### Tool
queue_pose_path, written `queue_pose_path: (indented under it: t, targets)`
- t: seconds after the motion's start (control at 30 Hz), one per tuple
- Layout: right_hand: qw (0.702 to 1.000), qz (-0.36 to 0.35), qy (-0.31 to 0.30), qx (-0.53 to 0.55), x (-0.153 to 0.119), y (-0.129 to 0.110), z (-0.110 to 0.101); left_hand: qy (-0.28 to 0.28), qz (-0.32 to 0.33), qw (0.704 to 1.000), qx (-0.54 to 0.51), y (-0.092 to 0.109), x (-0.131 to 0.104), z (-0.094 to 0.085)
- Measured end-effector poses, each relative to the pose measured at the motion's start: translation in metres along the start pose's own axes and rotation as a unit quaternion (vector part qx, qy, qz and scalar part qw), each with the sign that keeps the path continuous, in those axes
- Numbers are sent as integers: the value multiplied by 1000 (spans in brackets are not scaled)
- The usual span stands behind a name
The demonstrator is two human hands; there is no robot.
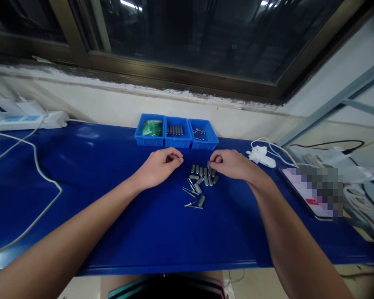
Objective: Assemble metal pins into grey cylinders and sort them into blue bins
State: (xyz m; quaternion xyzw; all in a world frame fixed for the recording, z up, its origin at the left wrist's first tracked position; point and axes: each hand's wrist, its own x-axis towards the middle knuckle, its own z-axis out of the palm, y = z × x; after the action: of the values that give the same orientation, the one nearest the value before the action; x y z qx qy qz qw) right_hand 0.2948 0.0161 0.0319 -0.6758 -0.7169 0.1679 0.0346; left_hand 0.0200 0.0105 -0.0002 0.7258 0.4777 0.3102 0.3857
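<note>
Holding green plastic, cylinders, pins — three blue bins stand together.

Tabletop deep blue; bins at far edge brighter blue; cylinders grey; power strip at far left corner white.

No text, brand, number or sign legible. On lit screen, right of frame: partly pixelated, unreadable. On power strip, left edge: too small to read.
</note>
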Motion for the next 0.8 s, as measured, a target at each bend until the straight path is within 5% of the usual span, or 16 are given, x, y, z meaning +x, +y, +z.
queue_pose_path:
  t: [0.3,0.53,0.67,0.8]
  targets:
    - [1000,-12,-9,-25,10,15,2,5,2,1000,6,-8,4,-3]
    - [994,-24,96,41,4,12,-3,7,8,999,31,-2,1,-4]
    - [958,-106,184,191,-5,-11,-2,10,72,996,45,3,-4,-3]
    - [901,-177,167,359,-11,-40,12,4,163,984,66,7,-8,0]
